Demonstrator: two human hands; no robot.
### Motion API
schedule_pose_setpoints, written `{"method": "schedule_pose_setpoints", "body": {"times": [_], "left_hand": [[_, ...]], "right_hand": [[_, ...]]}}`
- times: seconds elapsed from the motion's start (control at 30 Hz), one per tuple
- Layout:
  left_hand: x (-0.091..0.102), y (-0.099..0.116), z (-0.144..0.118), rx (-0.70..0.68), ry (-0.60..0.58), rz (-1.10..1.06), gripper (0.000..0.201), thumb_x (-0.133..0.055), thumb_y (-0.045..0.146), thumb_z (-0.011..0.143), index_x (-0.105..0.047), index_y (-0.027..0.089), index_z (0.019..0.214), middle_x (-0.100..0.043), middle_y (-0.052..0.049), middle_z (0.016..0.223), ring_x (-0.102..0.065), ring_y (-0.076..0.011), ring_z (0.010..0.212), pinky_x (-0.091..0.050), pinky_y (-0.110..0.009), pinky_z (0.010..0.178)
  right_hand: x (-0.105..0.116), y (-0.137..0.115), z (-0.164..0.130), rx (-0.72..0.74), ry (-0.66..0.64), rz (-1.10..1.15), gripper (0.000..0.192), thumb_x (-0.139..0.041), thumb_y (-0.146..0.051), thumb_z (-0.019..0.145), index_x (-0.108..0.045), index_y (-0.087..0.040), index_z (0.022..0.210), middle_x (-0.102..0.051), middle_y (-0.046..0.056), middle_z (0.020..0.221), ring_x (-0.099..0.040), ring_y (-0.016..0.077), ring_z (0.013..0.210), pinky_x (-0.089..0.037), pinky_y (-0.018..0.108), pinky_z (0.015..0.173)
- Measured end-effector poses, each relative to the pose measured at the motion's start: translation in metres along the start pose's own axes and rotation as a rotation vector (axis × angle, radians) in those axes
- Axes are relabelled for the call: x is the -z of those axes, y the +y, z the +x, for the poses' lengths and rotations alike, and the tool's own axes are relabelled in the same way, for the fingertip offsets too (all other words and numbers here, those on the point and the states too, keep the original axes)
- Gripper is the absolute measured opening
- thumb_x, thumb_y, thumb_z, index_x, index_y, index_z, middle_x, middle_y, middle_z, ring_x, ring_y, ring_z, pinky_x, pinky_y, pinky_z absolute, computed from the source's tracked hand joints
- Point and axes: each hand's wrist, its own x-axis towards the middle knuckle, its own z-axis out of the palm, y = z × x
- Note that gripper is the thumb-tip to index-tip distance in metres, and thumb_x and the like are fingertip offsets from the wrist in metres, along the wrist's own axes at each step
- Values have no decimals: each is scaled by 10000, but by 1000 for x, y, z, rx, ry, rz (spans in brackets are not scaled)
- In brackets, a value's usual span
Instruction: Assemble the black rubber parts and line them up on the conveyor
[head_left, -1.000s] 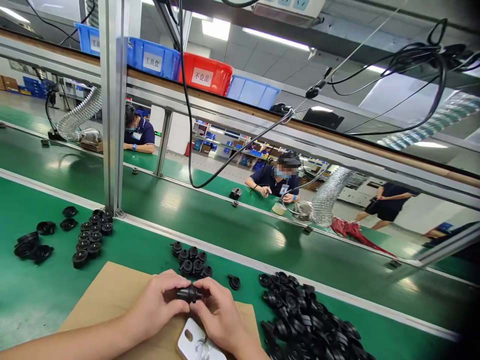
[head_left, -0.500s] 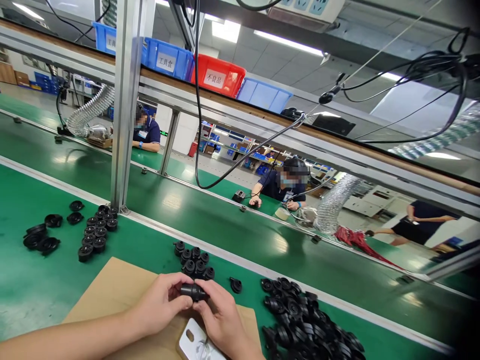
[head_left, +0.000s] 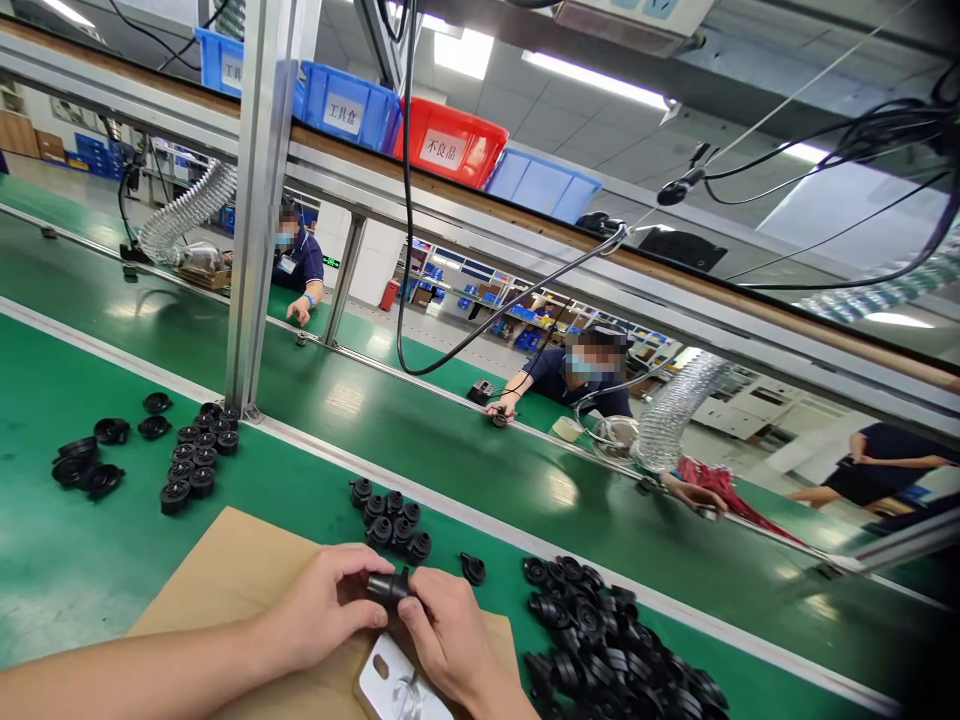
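A small black cylindrical plastic part (head_left: 385,588) lies sideways between my two hands, above a sheet of brown cardboard. My right hand (head_left: 456,632) pinches its right end with thumb and fingers. Around the other end curve the thumb and index finger of my left hand (head_left: 319,605); how firmly they press is hard to see. Below the hands rests a silver metal fixture (head_left: 397,685) with an oval slot, partly covered by my right hand. Just beyond the hands stands a cluster of black stepped parts (head_left: 390,520), with a single black part (head_left: 472,568) to its right.
A large heap of black parts (head_left: 615,640) lies at right. Rows of black round parts (head_left: 199,455) and loose ones (head_left: 88,468) are at left. A metal post (head_left: 259,220) rises from the green bench. Co-workers sit across; blue and red bins (head_left: 450,145) line the shelf.
The black part has turned slightly in my fingers, and my left fingers look looser around it. Across the bench, the co-workers' arms have reached forward, and another hand has appeared at right.
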Motion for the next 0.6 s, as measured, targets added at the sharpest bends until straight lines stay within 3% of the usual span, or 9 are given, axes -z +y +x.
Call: {"method": "schedule_pose_setpoints", "body": {"times": [0.03,0.1,0.17,0.27,0.37,0.5,0.6], "left_hand": [[0,0,0,3,13,-4,358,-780,235,714,-797,180,1067,-743,-59,1025,-662,-242,944,-504,-299,831],[1,-2,2,38,36,-24,397,-773,251,719,-783,171,1108,-750,-62,1018,-662,-239,914,-507,-308,815],[1,-4,3,81,43,-59,437,-773,280,724,-769,155,1143,-759,-72,1013,-665,-247,910,-511,-323,817],[2,-7,4,95,39,-90,469,-788,306,714,-769,140,1153,-765,-85,1018,-672,-262,925,-518,-335,826],[4,-6,4,59,29,-54,439,-817,287,690,-799,154,1108,-769,-80,1033,-680,-268,946,-520,-330,839],[3,0,1,9,3,17,369,-817,237,682,-823,185,1047,-769,-56,1004,-684,-255,949,-516,-311,852],[1,4,-1,-10,23,12,351,-809,241,706,-814,184,1053,-763,-54,1001,-679,-244,936,-513,-304,842]], "right_hand": [[2,-1,0,-33,-3,26,479,-376,-535,1113,-587,-212,828,-590,22,709,-512,200,609,-319,334,574],[7,-3,0,-50,0,87,404,-454,-562,1075,-629,-208,1162,-659,34,856,-565,203,648,-379,331,604],[13,-5,1,13,4,84,451,-560,-482,1033,-524,-229,1404,-686,69,1060,-633,220,757,-448,342,674],[16,-8,2,104,2,4,298,-569,-315,1027,-566,-257,1319,-679,73,1109,-667,245,894,-468,348,730],[12,-9,3,75,-6,-73,144,-500,-317,1073,-609,-242,1133,-665,34,911,-635,225,757,-402,335,647],[10,-11,4,75,-19,-103,350,-389,-427,1134,-614,-233,949,-638,22,807,-590,216,680,-330,335,608],[18,-14,5,-32,-12,42,383,-341,-437,1144,-641,-241,1009,-668,23,864,-623,218,740,-388,334,649]]}}
